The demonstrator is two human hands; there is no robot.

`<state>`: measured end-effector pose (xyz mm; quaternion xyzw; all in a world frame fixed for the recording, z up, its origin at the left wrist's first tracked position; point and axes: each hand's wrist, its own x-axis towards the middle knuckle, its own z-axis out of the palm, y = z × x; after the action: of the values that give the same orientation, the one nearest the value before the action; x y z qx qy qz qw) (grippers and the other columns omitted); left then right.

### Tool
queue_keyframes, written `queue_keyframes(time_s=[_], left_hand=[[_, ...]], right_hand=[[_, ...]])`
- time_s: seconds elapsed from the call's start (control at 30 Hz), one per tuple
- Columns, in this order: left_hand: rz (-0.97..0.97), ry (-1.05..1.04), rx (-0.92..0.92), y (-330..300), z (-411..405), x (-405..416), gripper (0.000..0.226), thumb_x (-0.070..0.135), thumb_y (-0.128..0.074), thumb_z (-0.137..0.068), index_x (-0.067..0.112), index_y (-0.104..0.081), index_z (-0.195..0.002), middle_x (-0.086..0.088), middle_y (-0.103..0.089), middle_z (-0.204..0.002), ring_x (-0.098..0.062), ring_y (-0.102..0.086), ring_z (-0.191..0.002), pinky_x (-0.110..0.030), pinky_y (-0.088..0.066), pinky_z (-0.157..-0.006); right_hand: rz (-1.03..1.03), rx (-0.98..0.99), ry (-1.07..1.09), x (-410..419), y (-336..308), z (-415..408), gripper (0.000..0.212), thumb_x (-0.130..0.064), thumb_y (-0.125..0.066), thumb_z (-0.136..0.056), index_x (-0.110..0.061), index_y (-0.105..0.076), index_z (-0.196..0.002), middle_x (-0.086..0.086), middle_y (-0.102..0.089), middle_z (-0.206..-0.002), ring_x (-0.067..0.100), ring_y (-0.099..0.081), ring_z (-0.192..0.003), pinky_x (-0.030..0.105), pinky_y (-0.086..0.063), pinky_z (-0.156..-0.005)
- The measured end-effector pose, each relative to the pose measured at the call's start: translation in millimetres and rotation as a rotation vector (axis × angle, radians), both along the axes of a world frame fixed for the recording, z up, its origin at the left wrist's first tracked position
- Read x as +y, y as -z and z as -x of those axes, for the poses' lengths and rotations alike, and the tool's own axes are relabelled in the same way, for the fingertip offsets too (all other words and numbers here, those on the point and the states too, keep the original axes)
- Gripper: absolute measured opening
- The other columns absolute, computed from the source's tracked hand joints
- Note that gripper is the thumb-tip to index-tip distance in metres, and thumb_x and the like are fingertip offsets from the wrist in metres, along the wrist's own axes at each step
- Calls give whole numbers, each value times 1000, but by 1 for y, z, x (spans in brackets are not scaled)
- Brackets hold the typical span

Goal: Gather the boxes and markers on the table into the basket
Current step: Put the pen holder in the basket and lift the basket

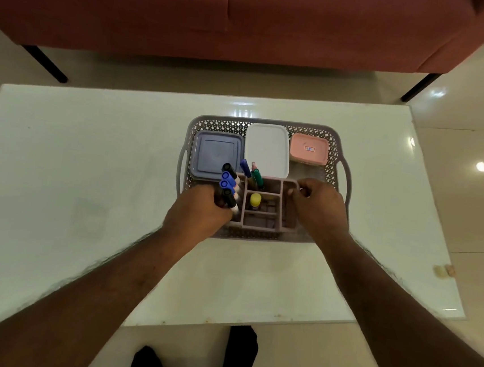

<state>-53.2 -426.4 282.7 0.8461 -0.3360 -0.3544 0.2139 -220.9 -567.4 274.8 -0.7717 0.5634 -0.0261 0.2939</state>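
Blue-capped markers (228,185) gripped by left hand (199,213); right hand (319,207) seemingly pinches organizer (265,206).

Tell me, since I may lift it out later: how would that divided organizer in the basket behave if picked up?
The organizer looks like rigid moulded plastic, so it should probably hold its shape. It seems light, with most compartments showing bare floor. The markers lean loosely in the back compartment, so tilting it would likely spill them. The right hand holds its far corner; a two-sided grip seems steadier.
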Motion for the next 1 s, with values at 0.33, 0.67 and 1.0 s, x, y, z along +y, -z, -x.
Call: queue_keyframes(time_s=[0.33,0.67,1.0], left_hand=[[216,-287,-523,-3,-56,13,36,41,-63,-88,15,-63,-113,-5,-68,-107,-27,-63,-98,-33,-45,-75],[-88,-129,-197,29,-68,-4,34,39,-56,-95,12,-63,-115,-7,-68,-107,-25,-59,-90,-35,-45,-73],[-5,-163,-222,22,-68,11,23,29,-54,-96,13,-70,-96,-9,-70,-90,-32,-64,-86,-40,-52,-77]], right_hand=[[351,-18,242,-39,-23,43,38,-40,-62,-86,-19,-62,-118,4,-63,-115,27,-58,-109,36,-45,-87],[-82,111,226,-55,7,47,40,-35,-61,-85,-15,-58,-120,8,-69,-113,30,-62,-105,32,-43,-81],[-46,54,277,-44,7,48,34,-18,-52,-81,-26,-65,-112,3,-72,-105,30,-69,-88,43,-57,-84]])
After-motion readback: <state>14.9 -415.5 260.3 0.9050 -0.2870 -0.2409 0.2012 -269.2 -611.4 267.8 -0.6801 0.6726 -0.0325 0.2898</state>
